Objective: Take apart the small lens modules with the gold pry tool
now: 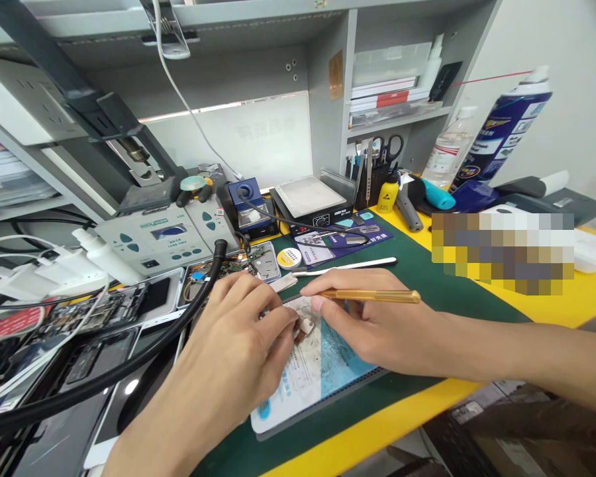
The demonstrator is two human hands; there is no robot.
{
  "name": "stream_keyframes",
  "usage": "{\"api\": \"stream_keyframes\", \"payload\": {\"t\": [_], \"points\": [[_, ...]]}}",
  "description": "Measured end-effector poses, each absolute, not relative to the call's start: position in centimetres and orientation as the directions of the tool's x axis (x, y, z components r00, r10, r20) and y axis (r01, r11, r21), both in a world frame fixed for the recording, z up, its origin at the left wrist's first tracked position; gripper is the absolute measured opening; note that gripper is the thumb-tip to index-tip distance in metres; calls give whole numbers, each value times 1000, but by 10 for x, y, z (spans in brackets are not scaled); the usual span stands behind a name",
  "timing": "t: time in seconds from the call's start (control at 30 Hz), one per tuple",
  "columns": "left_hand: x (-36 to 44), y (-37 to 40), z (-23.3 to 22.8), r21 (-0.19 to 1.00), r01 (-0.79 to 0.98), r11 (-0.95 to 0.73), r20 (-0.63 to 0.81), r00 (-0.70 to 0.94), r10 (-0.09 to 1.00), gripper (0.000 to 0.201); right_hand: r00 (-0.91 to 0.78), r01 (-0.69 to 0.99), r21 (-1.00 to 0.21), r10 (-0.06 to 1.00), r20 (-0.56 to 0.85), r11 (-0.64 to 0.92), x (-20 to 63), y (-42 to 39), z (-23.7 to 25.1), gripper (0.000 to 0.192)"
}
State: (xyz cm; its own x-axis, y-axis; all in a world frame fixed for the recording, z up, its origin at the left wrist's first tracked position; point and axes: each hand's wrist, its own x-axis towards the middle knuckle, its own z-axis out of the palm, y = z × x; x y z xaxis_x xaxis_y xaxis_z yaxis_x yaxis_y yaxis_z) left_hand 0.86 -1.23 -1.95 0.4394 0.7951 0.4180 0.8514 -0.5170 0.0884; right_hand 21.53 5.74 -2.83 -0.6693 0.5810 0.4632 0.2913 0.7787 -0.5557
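My left hand [243, 344] is closed, its thumb and fingers pinching a small electronic part [305, 327] with a silvery plate and a copper-coloured strip. The fingers cover much of this part. Beneath it lies a white and blue work mat [347, 344], smudged with dark marks. My right hand [377, 324] is closed around a slim gold-coloured pen-like tool [372, 295]. The tool's handle end points right, while its working tip is hidden by the fingers. Just beyond the hands, a white stick [345, 267] with a dark end lies on the green table mat [422, 265].
A black hose [179, 324] curves across the left side, near my forearm. Behind stand a grey soldering station [171, 232], a hot plate [310, 199], a yellow bottle [388, 192] and a spray can [506, 126]. Phone parts [89, 358] crowd the left.
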Motion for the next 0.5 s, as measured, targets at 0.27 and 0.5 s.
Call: {"api": "stream_keyframes", "payload": {"t": [0.27, 0.5], "points": [[8, -15, -19, 87, 845, -527, 421, 448, 789, 21, -673, 287, -555, 577, 463, 780, 215, 58, -29, 17], [5, -15, -19, 91, 843, -530, 407, 454, 792, 19, -662, 292, -558, 585, 468, 777, 215, 58, -30, 16]]}}
